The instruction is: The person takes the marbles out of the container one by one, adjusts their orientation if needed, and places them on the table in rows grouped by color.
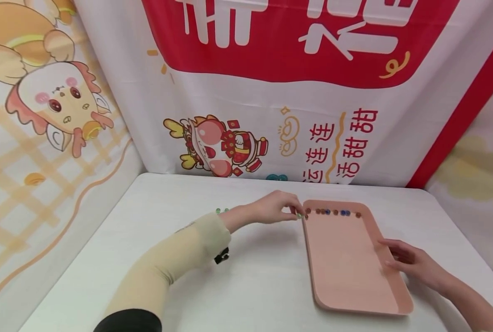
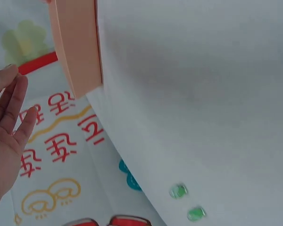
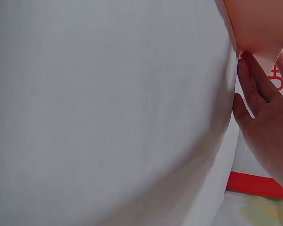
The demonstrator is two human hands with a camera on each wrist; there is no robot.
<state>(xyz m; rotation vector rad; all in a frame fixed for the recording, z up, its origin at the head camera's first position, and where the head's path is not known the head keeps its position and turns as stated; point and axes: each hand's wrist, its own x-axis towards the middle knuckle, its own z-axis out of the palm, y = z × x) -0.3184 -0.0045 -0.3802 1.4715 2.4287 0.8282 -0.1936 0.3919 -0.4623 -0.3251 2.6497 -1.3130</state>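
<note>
My left hand [image 1: 273,208] is at the far left corner of the pink tray [image 1: 350,263], pinching a small green glass marble [image 1: 299,216] beside the rim. Along the far end of the tray runs a row of several brown marbles [image 1: 335,212] and blue marbles [image 1: 345,213]. On the other side, my right hand [image 1: 416,265] grips the tray's right wall, fingers at the rim. The right wrist view shows that hand [image 3: 269,108] with its fingers against the tray's outer wall [image 3: 259,28]. Two more green marbles [image 2: 179,190] lie on the white table, left of the tray.
The white table [image 1: 246,286] ends at a printed cloth backdrop [image 1: 230,97] behind the tray. Another printed cloth [image 1: 55,161] borders the left side. A black strap piece [image 1: 221,255] hangs beneath the left sleeve.
</note>
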